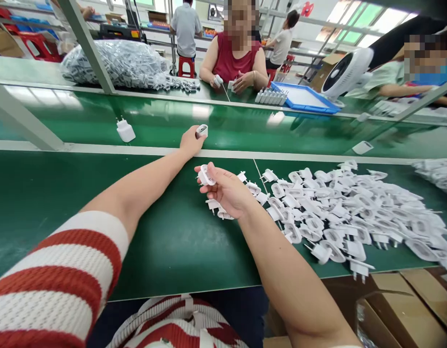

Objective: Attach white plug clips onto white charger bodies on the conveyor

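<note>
My left hand (190, 141) reaches over the white rail and is closed around a white charger housing (202, 130), its open end facing up. Nearer to me, my right hand (225, 188) pinches a white plug cover (206, 175) with metal pins between thumb and fingers. A few more plug covers (225, 213) lie on the green table (165, 241) just under my right hand. To the right spreads a big pile of white plug covers (318, 203). On the green belt (158, 125) at the left stands an assembled white charger (125, 130) with its pins up.
A white piece (362, 147) lies on the belt at the right. Across it, a person in a red top (235, 58) handles white parts, between a large plastic bag (114, 63) and a blue tray (305, 98). Metal posts (87, 46) rise at the left. Cardboard boxes (408, 309) stand below the table.
</note>
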Tool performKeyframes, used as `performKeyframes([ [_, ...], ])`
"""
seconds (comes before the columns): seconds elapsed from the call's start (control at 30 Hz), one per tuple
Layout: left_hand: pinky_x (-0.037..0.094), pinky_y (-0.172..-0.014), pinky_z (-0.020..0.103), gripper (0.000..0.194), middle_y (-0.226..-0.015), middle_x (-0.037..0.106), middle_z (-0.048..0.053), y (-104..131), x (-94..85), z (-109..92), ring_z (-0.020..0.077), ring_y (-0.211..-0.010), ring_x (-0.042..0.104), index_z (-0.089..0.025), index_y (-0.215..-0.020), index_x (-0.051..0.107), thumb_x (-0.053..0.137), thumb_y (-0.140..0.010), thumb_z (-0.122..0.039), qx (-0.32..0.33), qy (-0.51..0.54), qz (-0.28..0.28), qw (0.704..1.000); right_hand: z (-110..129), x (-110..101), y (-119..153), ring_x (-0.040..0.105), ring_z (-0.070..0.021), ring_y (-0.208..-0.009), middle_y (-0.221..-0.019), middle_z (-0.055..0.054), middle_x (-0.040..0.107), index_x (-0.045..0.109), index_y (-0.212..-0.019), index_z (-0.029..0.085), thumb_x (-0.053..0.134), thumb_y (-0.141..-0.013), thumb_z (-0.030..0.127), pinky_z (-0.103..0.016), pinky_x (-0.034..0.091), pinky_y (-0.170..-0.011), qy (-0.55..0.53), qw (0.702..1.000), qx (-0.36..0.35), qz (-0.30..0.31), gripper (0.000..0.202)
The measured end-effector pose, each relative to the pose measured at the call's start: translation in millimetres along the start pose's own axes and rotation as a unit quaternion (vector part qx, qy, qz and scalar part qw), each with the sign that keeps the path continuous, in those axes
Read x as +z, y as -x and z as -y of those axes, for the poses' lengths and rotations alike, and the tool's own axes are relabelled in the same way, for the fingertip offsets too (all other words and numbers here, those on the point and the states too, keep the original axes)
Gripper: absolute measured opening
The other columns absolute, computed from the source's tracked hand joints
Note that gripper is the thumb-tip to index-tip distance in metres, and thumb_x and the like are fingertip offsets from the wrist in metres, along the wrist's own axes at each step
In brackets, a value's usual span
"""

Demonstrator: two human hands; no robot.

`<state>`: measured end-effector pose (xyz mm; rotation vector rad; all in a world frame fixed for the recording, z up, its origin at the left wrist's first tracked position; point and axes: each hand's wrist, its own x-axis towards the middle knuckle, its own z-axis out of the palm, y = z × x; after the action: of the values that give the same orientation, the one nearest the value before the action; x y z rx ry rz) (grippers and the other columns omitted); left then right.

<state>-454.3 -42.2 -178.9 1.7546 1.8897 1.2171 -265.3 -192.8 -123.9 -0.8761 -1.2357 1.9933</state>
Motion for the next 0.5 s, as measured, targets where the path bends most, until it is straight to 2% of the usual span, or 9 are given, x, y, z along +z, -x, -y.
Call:
performKeyframes([
  [0.1,0.049,-0.097,0.033,0.04,-0.124,0.071,0.01,52.5,-33.3,7.3,0.022,-0.104,0.064,-0.014,-0.13,0.063,0.064,-0.093,-0.03,0.023,0.039,-0.009,0.999,3.6,1.2,3.7,0.068,-0.0078,-0.07,-0.095,-0.001,0.074,0.077,-0.108,0.024,0.076,-0.089,0.047,-0.016,0.057,-0.061,-0.034,0.999,0.001,0.025,0.031],
  [0.2,0.051,-0.097,0.034,0.045,-0.121,0.073,0.009,114.2,-70.2,13.4,0.0229,-0.104,0.066,-0.018,-0.129,0.065,0.068,-0.09,-0.038,-0.012,0.068,0.023,0.997,1.3,3.4,4.9,0.073,-0.0101,-0.083,-0.107,-0.001,0.076,0.076,-0.112,0.025,0.071,-0.094,0.044,-0.021,0.063,-0.08,-0.06,0.998,-0.016,0.026,0.026],
  [0.33,0.049,-0.104,0.04,0.042,-0.121,0.074,0.007,185.1,-104.2,6.3,0.0268,-0.112,0.065,-0.022,-0.124,0.07,0.07,-0.09,-0.047,-0.046,0.057,0.048,0.996,-7.5,6.5,4.0,0.074,-0.0117,-0.085,-0.106,-0.001,0.076,0.078,-0.109,0.026,0.072,-0.092,0.049,-0.024,0.064,-0.082,-0.027,0.998,-0.054,0.031,0.029],
  [0.4,0.048,-0.106,0.041,0.042,-0.121,0.074,0.007,207.0,-112.5,-1.8,0.0274,-0.114,0.064,-0.024,-0.124,0.071,0.069,-0.091,-0.049,-0.029,0.041,0.077,0.996,-11.6,8.9,4.5,0.074,-0.0126,-0.086,-0.104,-0.001,0.076,0.08,-0.102,0.025,0.075,-0.089,0.052,-0.026,0.063,-0.084,0.0,0.997,-0.07,0.037,0.03],
  [0.5,0.048,-0.107,0.04,0.043,-0.122,0.073,0.006,219.8,-118.0,-10.1,0.0269,-0.117,0.062,-0.024,-0.127,0.07,0.068,-0.092,-0.048,0.016,0.037,0.126,0.991,-15.5,13.7,7.3,0.071,-0.0136,-0.082,-0.102,-0.004,0.076,0.081,-0.086,0.021,0.077,-0.084,0.059,-0.029,0.062,-0.08,0.043,0.995,-0.081,0.034,0.038],
])
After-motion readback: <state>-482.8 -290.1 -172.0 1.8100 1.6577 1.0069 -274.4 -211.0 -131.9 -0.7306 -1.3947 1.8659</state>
